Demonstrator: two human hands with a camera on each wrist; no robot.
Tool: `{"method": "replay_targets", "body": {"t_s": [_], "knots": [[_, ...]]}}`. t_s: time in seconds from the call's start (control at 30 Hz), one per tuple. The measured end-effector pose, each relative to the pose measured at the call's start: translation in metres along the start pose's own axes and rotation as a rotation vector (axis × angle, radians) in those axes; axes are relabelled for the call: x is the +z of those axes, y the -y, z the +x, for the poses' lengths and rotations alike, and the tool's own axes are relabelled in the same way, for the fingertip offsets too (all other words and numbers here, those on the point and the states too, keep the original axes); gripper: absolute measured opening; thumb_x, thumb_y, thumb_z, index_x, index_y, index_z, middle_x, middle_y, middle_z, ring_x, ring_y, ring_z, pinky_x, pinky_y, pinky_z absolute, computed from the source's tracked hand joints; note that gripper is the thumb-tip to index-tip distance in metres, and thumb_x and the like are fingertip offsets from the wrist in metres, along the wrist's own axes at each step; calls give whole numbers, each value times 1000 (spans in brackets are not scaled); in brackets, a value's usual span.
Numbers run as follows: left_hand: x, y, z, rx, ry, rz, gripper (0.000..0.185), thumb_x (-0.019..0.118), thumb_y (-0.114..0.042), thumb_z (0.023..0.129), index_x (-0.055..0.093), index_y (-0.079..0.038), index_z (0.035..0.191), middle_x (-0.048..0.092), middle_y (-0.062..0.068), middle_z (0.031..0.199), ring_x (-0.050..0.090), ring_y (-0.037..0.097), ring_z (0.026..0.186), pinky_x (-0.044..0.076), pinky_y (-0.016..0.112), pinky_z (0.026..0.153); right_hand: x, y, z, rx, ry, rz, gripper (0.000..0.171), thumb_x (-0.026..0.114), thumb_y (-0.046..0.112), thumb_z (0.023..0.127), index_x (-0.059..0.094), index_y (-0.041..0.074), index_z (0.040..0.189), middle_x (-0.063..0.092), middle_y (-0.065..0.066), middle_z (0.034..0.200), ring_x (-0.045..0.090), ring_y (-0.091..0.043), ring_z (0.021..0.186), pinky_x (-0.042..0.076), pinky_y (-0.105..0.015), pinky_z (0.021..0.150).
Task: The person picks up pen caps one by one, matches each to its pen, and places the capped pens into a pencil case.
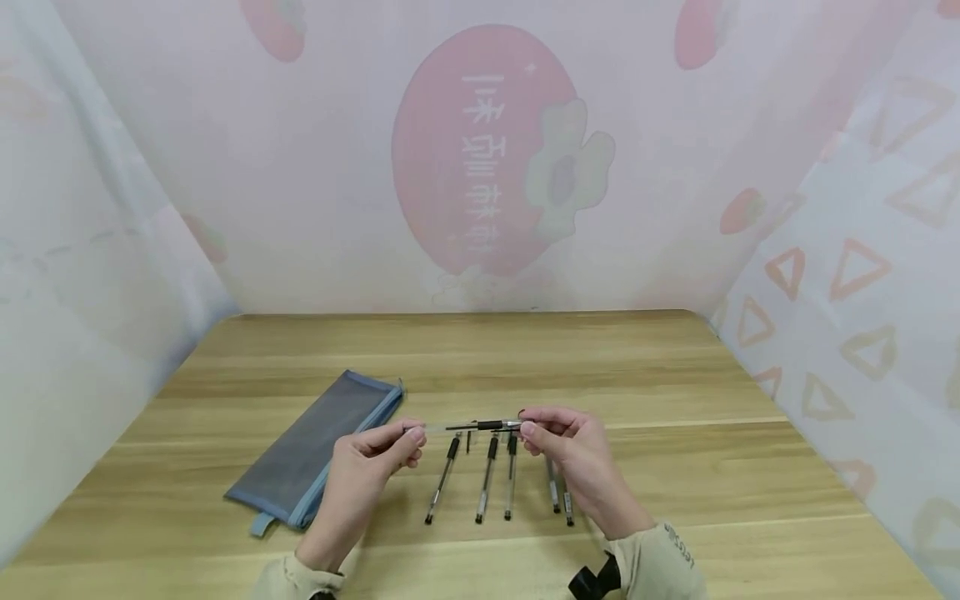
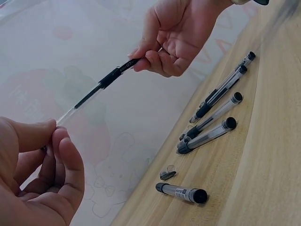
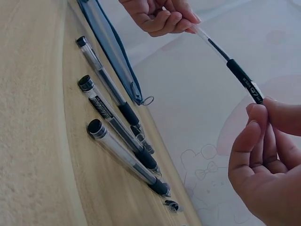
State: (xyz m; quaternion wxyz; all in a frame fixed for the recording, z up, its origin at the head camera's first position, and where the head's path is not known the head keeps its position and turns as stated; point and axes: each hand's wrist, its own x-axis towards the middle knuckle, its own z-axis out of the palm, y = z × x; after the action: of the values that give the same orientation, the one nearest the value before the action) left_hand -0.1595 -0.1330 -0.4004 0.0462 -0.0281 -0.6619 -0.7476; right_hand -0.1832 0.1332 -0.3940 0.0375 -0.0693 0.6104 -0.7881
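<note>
Pen (image 1: pixel 480 426) is held level above the tabletop (image 1: pixel 675 467) between both hands. Left hand (image 1: pixel 378 454) pinches the clear barrel end at 9 o'clock; right hand (image 1: pixel 566 442) pinches the black-grip end at 3 o'clock. Neither hand is spread, both nip with thumb and fingertips. The pen looks partway handled — whether it is being pulled apart or put together I can't tell.

Below the hands, five more pens (image 1: pixel 487 475) lie in a rough row on the wood, untouched, tips pointing toward the person. A small loose cap or clip (image 2: pixel 167 173) lies by them.

Further out at 10 o'clock — a blue mesh pencil pouch (image 1: pixel 315 450) lies flat; whether its zip is open is unclear. No pen looks stowed in it yet.
</note>
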Motion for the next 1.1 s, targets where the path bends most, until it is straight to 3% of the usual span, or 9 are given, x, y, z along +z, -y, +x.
{"method": "replay_targets", "body": {"t_s": [0.2,0.6,0.87,1.1], "knots": [[1,-1,-1,8,-3,-3,30,79,-22,85,74,3,102,69,22,92,62,22,74,57,35,71,0,3,-3,14,30,-1,29,75,-4,84,63,-18,105,68,-15,89,63,-17,71,56,-28,69],[2,1,-2,12,-26,-18,25,77,-13,87,74,6,102,70,20,88,63,20,73,56,33,69,0,2,-3,6,32,-44,22,77,-3,82,68,-12,100,68,-15,88,63,-18,70,56,-27,67],[7,2,-1,-14,40,-6,35,78,-23,86,72,5,107,67,26,98,65,24,80,57,38,74,-2,7,0,10,-20,56,20,73,-5,85,66,-12,103,66,-12,86,61,-16,71,54,-24,67],[6,3,-2,9,5,14,37,78,-27,86,72,2,107,66,27,97,64,24,79,57,35,73,-1,6,1,53,-35,68,26,72,-6,84,64,-14,107,67,-12,87,62,-17,71,54,-25,67]]}}
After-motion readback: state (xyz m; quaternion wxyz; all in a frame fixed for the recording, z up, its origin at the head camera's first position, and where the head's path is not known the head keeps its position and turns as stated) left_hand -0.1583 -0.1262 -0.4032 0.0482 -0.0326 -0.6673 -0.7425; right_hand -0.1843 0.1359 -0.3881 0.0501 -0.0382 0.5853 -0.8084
